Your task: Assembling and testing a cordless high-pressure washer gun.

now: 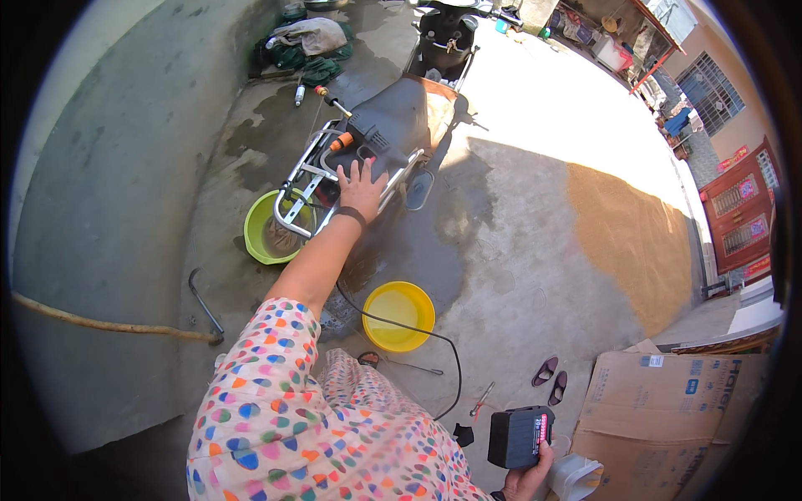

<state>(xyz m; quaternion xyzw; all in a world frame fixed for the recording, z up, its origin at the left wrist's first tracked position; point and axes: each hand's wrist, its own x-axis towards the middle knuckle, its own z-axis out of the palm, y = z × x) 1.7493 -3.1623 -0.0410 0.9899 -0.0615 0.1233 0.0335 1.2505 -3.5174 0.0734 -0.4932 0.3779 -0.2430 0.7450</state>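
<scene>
My left hand point(361, 190) reaches forward with its fingers spread, at the rear of a scooter's silver rack point(294, 207). Just beyond the fingertips, a black cordless spray gun point(368, 134) with an orange fitting lies on the dark scooter seat point(399, 113). Whether the fingers touch the gun or rack, I cannot tell. Low on the right, my right hand point(528, 479) grips a black battery pack point(520, 436) with a red label. A white plastic container point(575, 478) is close beside that hand.
A yellow bucket point(420, 311) holds pale liquid, and a dark hose point(451, 344) curves past it. Under the rack sits a green basin point(256, 227). A hooked tool point(204, 302) and a wooden-handled pole point(109, 321) are at left. Slippers point(545, 371) and flattened cardboard point(643, 409) lie right.
</scene>
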